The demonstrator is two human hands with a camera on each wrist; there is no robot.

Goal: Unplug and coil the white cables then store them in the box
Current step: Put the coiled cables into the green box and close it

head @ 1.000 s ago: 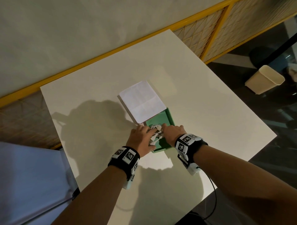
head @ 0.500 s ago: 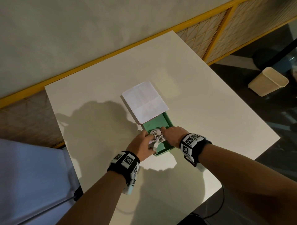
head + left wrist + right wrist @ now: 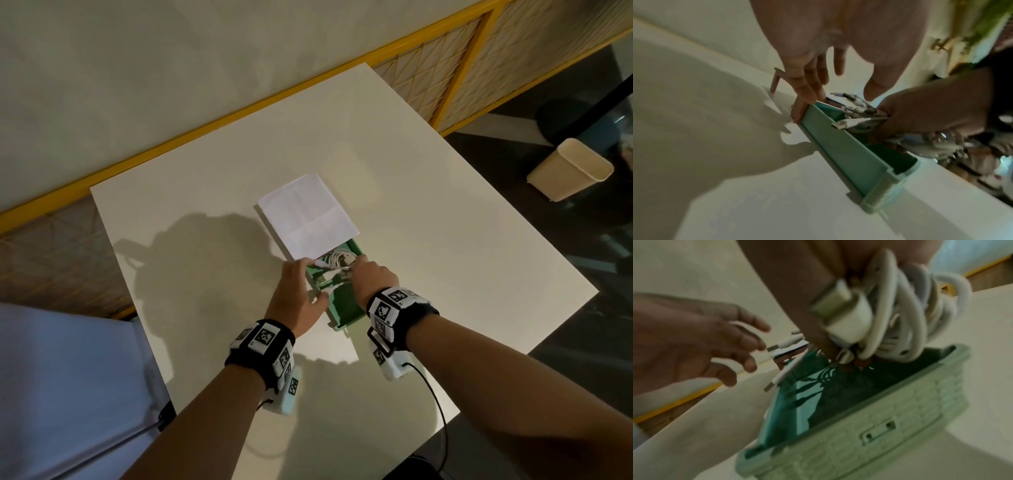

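Observation:
An open green box (image 3: 346,320) lies in the middle of the white table (image 3: 445,240), its white-lined lid (image 3: 308,216) folded back at the far end. My right hand (image 3: 363,274) grips a bundle of coiled white cables (image 3: 337,258) and holds it in the far half of the box, near the lid. The right wrist view shows the coil (image 3: 900,321) in my fingers just above the green floor, with a USB plug (image 3: 830,303) sticking out. My left hand (image 3: 305,277) is at the box's left rim, fingers relaxed (image 3: 807,91), with loose plug ends (image 3: 840,125) beside them.
The near half of the box (image 3: 896,162) holds nothing. A beige waste bin (image 3: 570,169) stands on the dark floor to the right. A yellow-framed railing (image 3: 445,92) runs behind the table. A pale cloth surface (image 3: 68,394) is at my left.
The cable bundle has moved toward the lid end of the box. My left hand has come off the cables and now sits at the left rim.

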